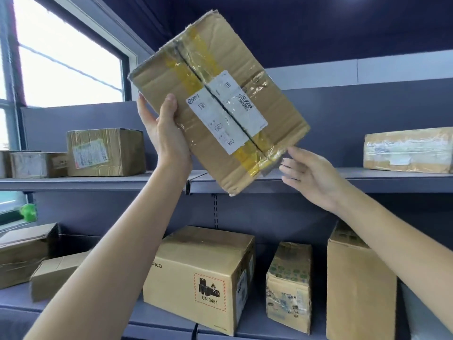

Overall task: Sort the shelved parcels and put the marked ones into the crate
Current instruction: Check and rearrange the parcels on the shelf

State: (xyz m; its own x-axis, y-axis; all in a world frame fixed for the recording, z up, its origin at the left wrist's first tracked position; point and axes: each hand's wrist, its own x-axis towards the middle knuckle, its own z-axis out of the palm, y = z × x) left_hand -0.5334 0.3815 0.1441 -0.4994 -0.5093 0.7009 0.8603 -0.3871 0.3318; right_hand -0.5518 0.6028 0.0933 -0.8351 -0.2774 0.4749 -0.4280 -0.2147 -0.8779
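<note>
**Parcel held up for a label check, crate not in view**

Parcel (218,104) is in the air in front of the upper shelf (367,177), tilted, with its long axis running from upper left to lower right and its white label (226,112) facing the camera. The left hand (164,133) grips its left edge, thumb on the front and fingers behind. The right hand (311,175) holds nothing; its fingers are relaxed and spread, just beside the lower right corner, maybe touching the tape there. That corner is nearest to the right hand, so I think this hand will support it next. The letters "WU" are on the label; whether this is the mark, I cannot tell.
</note>
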